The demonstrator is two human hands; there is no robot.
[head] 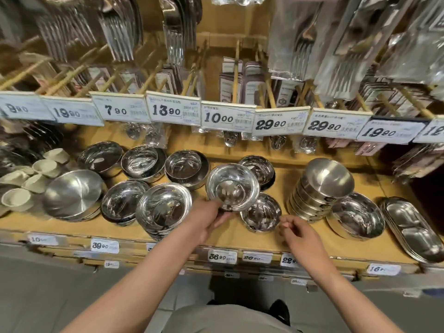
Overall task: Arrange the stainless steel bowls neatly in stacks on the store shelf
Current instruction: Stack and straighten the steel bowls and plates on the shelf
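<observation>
My left hand grips a shiny steel bowl by its near rim and holds it tilted above the wooden shelf. Just right of it a small shiny bowl stands on the shelf. My right hand hovers next to that bowl with loosely curled fingers and holds nothing. Another bowl sits behind the held one. To the left stands a stack of shiny bowls. On the right a leaning stack of matte bowls rises.
More steel bowls fill the shelf's left half, with white dishes at far left. A wide bowl and divided steel trays lie at right. Price tags and hanging cutlery packs overhang the shelf.
</observation>
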